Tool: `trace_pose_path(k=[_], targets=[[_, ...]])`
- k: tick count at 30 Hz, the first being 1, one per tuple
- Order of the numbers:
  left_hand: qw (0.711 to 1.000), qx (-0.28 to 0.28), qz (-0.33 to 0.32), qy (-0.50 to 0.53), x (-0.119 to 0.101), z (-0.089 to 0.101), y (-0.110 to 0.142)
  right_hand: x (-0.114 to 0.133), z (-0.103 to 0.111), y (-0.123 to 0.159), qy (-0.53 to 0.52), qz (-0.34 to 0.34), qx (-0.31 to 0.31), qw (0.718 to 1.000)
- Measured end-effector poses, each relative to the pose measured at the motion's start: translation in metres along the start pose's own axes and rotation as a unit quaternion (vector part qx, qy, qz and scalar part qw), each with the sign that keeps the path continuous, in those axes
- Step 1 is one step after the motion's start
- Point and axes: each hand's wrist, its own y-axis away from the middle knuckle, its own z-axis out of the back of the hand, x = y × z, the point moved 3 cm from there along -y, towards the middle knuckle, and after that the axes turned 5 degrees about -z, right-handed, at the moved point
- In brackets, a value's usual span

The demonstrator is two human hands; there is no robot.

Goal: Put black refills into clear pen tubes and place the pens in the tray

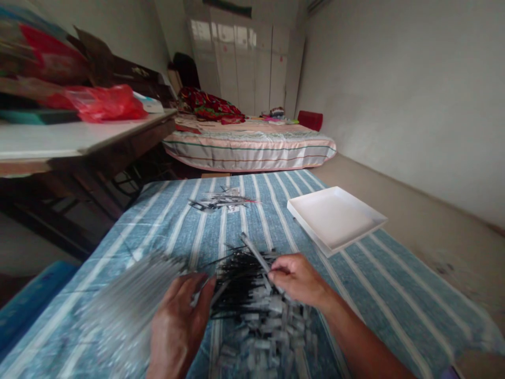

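1. One slim grey strip point(254, 250) slants over the middle of the table, its far end pointing left, its near end in the right hand point(298, 276), thumb and fingers pinched on it.
2. Just beneath lies a loose pile of black sticks point(236, 287), with many short grey pieces point(268, 337) at its near side.
3. To the left of that pile, the left hand point(177, 316) is curled, thumb and fingers a little apart; from where I stand, blur keeps me from telling whether it holds anything.
4. Further left, a broad bundle of pale, thin rods point(126, 300) lies side by side.
5. At the far side, a smaller heap of sticks point(224, 201) rests on the blue striped cloth point(394, 295); a shallow white tray point(335, 216) sits to the right.
6. Beyond the table stands a bed point(252, 150); at far left, a red plastic bag point(104, 102) lies on a desk point(47, 142).
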Motion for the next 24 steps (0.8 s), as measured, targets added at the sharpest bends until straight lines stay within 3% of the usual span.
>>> trace_pose_path(k=[2,3,6,8,10,12,17,21,24], targets=[[0.984,0.033,0.072,0.160,-0.009,-0.010,0.004,0.016,-0.016,0.009,-0.064,0.031,0.037,0.997],[0.962,0.043,0.116,0.245,-0.013,-0.014,0.006,0.023,-0.023,0.012,-0.076,0.039,0.053,0.995],[0.843,0.023,0.229,0.487,-0.022,-0.022,0.009,0.037,-0.040,0.017,-0.066,0.077,0.089,0.991],[0.780,0.019,0.280,0.559,-0.023,-0.023,0.008,0.041,-0.044,0.016,-0.055,0.121,0.094,0.987],[0.750,0.044,0.295,0.591,-0.022,-0.022,0.006,0.042,-0.043,0.013,-0.075,0.152,0.099,0.981],[0.757,0.082,0.286,0.582,-0.022,-0.021,0.005,0.040,-0.038,0.008,-0.123,0.146,0.094,0.977],[0.832,0.253,0.220,0.441,-0.034,-0.032,0.015,0.032,-0.022,-0.006,-0.168,0.098,0.023,0.981],[0.858,0.286,0.207,0.373,-0.037,-0.039,0.021,0.025,-0.021,-0.012,-0.139,0.105,0.009,0.985],[0.858,0.309,0.210,0.353,-0.032,-0.043,0.023,0.019,-0.023,-0.012,-0.149,0.107,0.050,0.982]])
